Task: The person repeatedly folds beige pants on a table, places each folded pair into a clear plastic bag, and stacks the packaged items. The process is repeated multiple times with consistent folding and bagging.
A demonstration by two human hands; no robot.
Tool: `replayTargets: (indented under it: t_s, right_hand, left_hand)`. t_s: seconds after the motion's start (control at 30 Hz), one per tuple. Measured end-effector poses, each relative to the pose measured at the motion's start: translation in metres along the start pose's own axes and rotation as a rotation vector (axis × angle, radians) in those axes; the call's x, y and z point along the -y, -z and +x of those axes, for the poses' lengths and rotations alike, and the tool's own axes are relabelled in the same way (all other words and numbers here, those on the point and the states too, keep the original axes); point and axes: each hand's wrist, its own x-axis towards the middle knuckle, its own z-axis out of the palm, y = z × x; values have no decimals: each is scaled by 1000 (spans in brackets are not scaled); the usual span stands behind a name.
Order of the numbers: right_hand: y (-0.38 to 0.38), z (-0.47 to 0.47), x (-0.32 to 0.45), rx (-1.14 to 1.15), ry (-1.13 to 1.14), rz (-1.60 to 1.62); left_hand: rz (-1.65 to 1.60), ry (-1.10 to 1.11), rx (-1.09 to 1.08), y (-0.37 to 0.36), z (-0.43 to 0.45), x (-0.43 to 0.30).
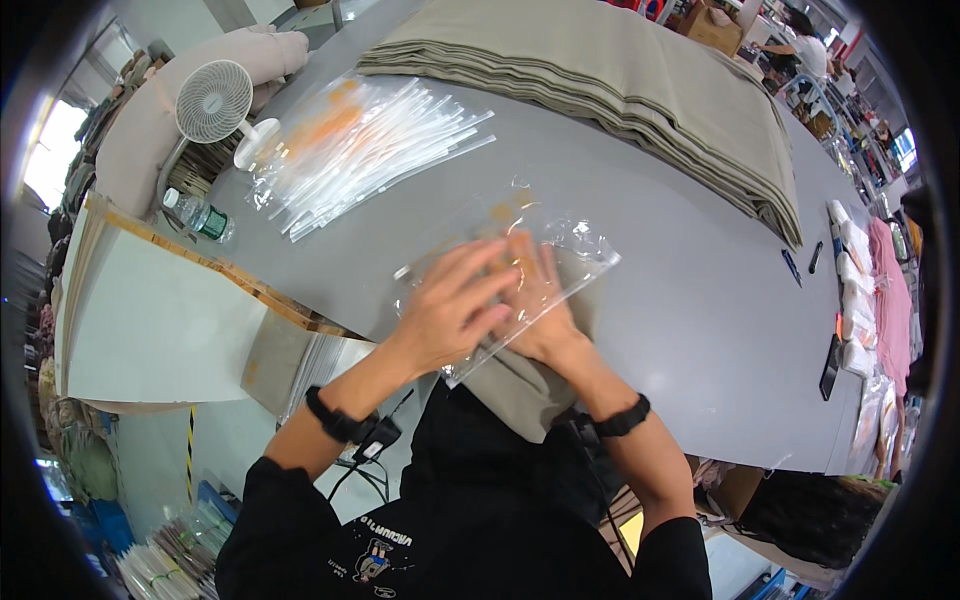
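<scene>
A clear plastic bag (577,262) with orange printing lies over a folded piece of grey-green fabric (536,401) at the table's near edge. My right hand (536,300) shows through the film, behind the bag's open edge; whether it is inside or under the bag is unclear, and so is its grip. Blurred by motion, my left hand (461,300) is over the bag's left part with its fingers apart. The fabric's lower corner hangs out toward my lap, while its upper part is partly hidden by the hands and film.
A pile of clear bags (375,150) lies at the far left, beside a white fan (217,101) and a water bottle (199,214). Stacked fabric (600,67) spans the back. Pens (791,268), a phone (829,367) and white packets (857,300) lie right. A person (806,52) works beyond.
</scene>
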Motion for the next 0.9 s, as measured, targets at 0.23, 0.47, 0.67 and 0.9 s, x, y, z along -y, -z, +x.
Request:
replayTargets:
  t_s: [0.23,0.47,0.67,0.9]
  right_hand:
    - [18,-50,-4,-34,-124,-21]
    - [-6,4,-29,-243,-261,-235]
    - [6,-3,-15,-97,-118,-23]
    - [-34,24,6,-237,-73,-180]
  left_hand:
    - [-72,763,182,32,-68,-8]
    - [-508,962,213,6,-73,-33]
    - [-635,991,196,10,-79,-44]
    - [-706,986,199,-5,-90,-48]
